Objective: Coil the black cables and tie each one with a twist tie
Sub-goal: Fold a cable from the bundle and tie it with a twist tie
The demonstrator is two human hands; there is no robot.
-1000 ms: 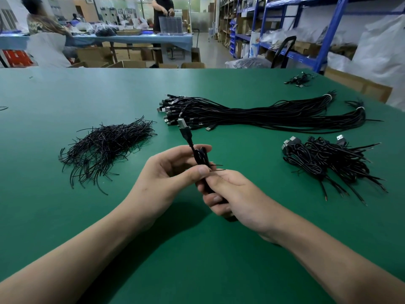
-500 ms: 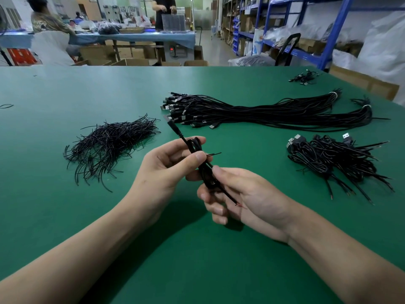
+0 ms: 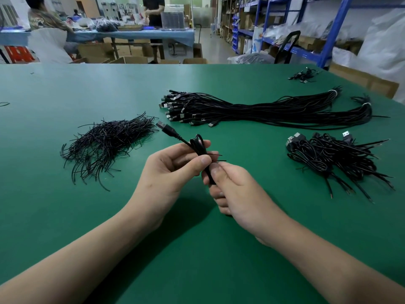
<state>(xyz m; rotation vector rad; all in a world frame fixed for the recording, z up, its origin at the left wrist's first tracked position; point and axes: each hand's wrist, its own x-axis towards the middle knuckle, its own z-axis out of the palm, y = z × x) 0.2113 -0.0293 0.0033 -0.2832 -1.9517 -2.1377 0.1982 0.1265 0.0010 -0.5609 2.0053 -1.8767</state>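
Observation:
A coiled black cable (image 3: 198, 145) is held above the green table (image 3: 65, 216) between both hands. My left hand (image 3: 168, 172) pinches the coil's upper part between thumb and fingers. My right hand (image 3: 236, 194) grips the lower part, its fingers curled round it. The cable's USB plug (image 3: 161, 125) sticks out up and to the left. Two thin ends of a twist tie (image 3: 217, 157) poke out to the right between the thumbs. The coil's lower end is hidden inside my right hand.
A heap of black twist ties (image 3: 109, 141) lies to the left. A long bundle of straight cables (image 3: 263, 110) stretches across the far middle. Tied coils (image 3: 335, 156) are piled at the right. A small cable clump (image 3: 303, 75) sits far right. People work at a distant table.
The coil has tilted, its plug swinging from upright to the left. My right hand has closed back up against the left hand after drawing away.

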